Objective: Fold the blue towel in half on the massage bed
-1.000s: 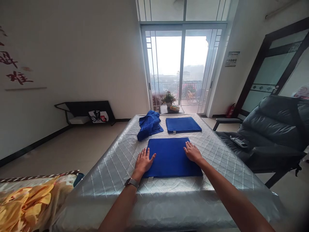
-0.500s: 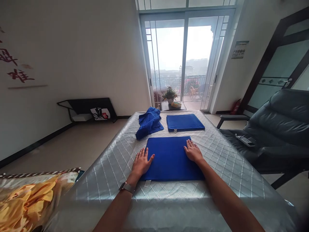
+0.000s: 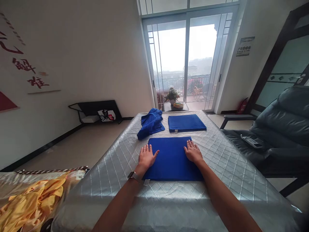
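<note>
A flat blue folded cloth (image 3: 172, 162) lies in front of me on the silver quilted table cover (image 3: 116, 167), with a small white label showing at its near left corner. My left hand (image 3: 147, 157) rests flat on its left edge, fingers stretched out and thumb apart. On the upper right edge lies my right hand (image 3: 193, 151), also flat and open. Beyond it to the right is a second folded blue cloth (image 3: 187, 122), with a white label on its near side. A crumpled blue cloth (image 3: 151, 124) sits at the far left.
A dark padded armchair (image 3: 285, 129) with a pale device (image 3: 252, 141) on its seat stands at the right. Yellow fabric (image 3: 36, 203) lies at the lower left. Past the table's far end, a potted plant (image 3: 172, 94) stands before the sliding glass door.
My left hand has slid slightly right and up on the cloth's left side. My right hand stays nearly in place. The head view has turned a little to the left.
</note>
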Demonstrator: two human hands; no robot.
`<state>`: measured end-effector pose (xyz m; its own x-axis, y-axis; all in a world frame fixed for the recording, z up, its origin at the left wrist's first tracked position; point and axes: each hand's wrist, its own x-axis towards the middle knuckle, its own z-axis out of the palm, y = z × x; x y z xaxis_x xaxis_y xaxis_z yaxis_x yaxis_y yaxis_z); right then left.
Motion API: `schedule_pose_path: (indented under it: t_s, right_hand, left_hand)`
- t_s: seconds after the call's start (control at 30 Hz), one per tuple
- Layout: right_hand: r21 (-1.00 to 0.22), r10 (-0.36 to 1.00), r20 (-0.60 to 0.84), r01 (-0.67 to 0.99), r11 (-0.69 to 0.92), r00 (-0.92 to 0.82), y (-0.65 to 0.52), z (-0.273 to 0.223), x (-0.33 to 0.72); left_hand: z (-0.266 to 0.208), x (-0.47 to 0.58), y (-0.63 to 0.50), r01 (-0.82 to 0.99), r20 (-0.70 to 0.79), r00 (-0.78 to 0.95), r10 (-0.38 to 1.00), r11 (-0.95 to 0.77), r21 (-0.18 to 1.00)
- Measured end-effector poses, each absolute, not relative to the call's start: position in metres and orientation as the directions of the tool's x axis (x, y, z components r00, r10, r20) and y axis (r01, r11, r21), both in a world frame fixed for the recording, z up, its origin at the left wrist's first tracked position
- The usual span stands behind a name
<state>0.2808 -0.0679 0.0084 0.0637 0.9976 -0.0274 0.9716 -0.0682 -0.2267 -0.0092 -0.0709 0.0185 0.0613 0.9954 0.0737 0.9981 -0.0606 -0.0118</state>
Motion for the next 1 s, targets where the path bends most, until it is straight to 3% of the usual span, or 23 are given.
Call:
schedule_pose_path:
  t_s: [0.2,0.3,0.5,0.77,1.0]
  right_hand:
    - [-0.186,0.999,0.014,0.982,-0.040,0.044,-0.065,-0.001,0.285]
    - [-0.151,1.000,0.027,0.989,-0.011,0.015,-0.065,-0.005,0.287]
    - [-0.172,0.999,0.013,0.984,-0.038,0.041,-0.065,-0.001,0.285]
    - [-0.199,0.998,-0.035,0.978,-0.065,0.060,-0.065,0.004,0.283]
    - [-0.157,0.997,-0.033,0.985,-0.067,0.063,-0.064,0.002,0.284]
  left_hand:
    - [0.013,0.115,-0.071,0.895,0.138,0.408,0.902,-0.425,0.136]
    - [0.006,0.153,-0.070,0.851,0.162,0.464,0.871,-0.490,0.191]
    - [0.005,0.121,-0.058,0.899,0.071,0.385,0.920,-0.391,0.196]
    - [0.004,-0.010,-0.032,0.987,0.030,0.080,0.996,-0.083,0.140]
    - [-0.004,-0.030,-0.029,0.981,0.051,0.038,0.998,-0.047,0.187]
